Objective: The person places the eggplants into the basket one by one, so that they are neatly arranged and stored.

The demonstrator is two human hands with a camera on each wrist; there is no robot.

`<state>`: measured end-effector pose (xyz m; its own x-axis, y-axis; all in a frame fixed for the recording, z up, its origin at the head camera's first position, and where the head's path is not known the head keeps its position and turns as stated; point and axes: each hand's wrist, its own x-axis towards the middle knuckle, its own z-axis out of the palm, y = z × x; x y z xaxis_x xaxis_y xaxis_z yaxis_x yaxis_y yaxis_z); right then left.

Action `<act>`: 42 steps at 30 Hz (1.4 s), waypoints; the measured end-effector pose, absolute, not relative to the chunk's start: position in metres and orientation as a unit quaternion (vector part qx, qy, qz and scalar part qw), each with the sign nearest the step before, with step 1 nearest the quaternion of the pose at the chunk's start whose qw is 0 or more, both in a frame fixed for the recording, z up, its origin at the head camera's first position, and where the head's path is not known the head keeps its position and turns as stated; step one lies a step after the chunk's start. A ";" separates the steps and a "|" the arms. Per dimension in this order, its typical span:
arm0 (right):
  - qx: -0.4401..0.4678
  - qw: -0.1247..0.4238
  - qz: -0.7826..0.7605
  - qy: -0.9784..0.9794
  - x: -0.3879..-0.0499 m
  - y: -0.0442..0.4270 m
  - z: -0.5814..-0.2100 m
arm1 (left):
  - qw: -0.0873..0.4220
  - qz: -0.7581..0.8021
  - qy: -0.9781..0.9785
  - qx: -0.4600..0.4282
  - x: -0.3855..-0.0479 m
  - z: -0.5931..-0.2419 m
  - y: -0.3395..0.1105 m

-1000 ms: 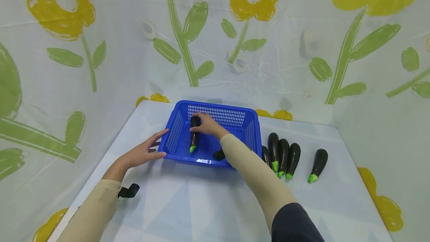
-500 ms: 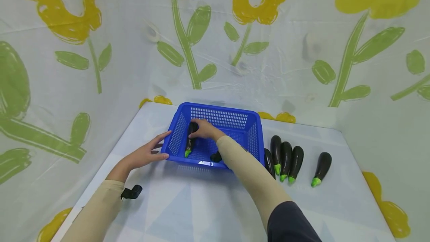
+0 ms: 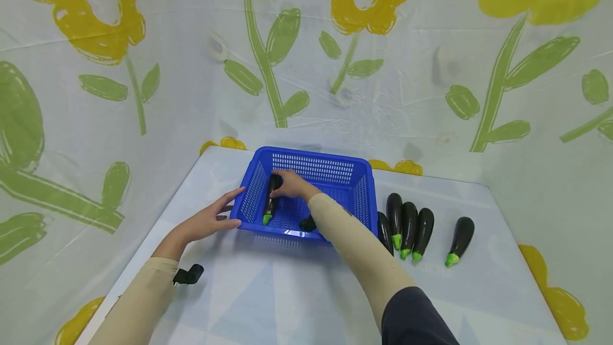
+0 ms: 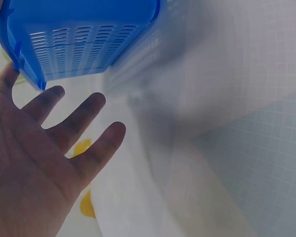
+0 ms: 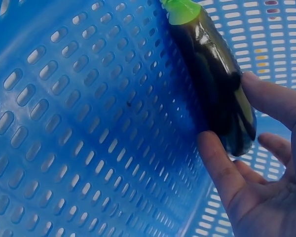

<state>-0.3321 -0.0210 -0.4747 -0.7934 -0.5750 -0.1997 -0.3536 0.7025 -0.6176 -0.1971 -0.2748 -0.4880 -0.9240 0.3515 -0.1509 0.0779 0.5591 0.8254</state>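
Note:
A dark eggplant [image 3: 270,204] with a bright green stem end lies inside the blue plastic basket [image 3: 371,196], along its left wall. My right hand [image 3: 293,185] reaches over the near rim and pinches this eggplant by its thick far end. In the right wrist view, thumb and fingers sit on either side of the glossy eggplant [image 5: 212,74], close to the perforated wall. At the basket's left side, my left hand [image 3: 206,221] has its fingers spread and touches the rim. The left wrist view shows the left hand [image 4: 37,163] with fingers extended beside the basket's outer wall.
Right of the basket lie several eggplants [image 3: 408,228] side by side, the nearest partly behind the right sleeve. One more eggplant [image 3: 461,241] lies farther right. The white table [image 3: 268,302] meets a flower-printed curtain [image 3: 412,121] at the back.
My right hand has moved the eggplant left and lowered it against the basket's left wall, tilting it slightly. Over the last half second hardly anything has moved. The left hand stays at the rim.

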 end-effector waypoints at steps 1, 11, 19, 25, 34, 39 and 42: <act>-0.256 0.193 -0.286 0.903 -0.332 -0.020 -0.475 | 0.150 0.454 0.870 0.122 -0.197 -0.488 -0.275; -0.271 0.185 -0.276 0.903 -0.334 -0.010 -0.467 | 0.154 0.452 0.871 0.114 -0.198 -0.488 -0.275; -0.269 0.186 -0.286 0.901 -0.329 -0.001 -0.456 | 0.152 0.453 0.871 0.113 -0.197 -0.489 -0.276; -0.267 0.187 -0.285 0.902 -0.327 0.006 -0.453 | 0.149 0.456 0.869 0.118 -0.197 -0.490 -0.277; -0.279 0.176 -0.268 0.905 -0.324 0.023 -0.445 | 0.150 0.461 0.866 0.125 -0.197 -0.490 -0.276; -0.265 0.176 -0.268 0.909 -0.320 0.035 -0.440 | 0.148 0.461 0.866 0.127 -0.196 -0.490 -0.276; -0.256 0.174 -0.267 0.912 -0.318 0.042 -0.439 | 0.149 0.461 0.865 0.127 -0.196 -0.489 -0.275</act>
<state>-0.3180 0.0415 -0.4387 -0.8077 -0.5611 -0.1811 -0.3745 0.7254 -0.5775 -0.1956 -0.2755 -0.4891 -0.9233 0.3577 -0.1398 0.0834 0.5421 0.8362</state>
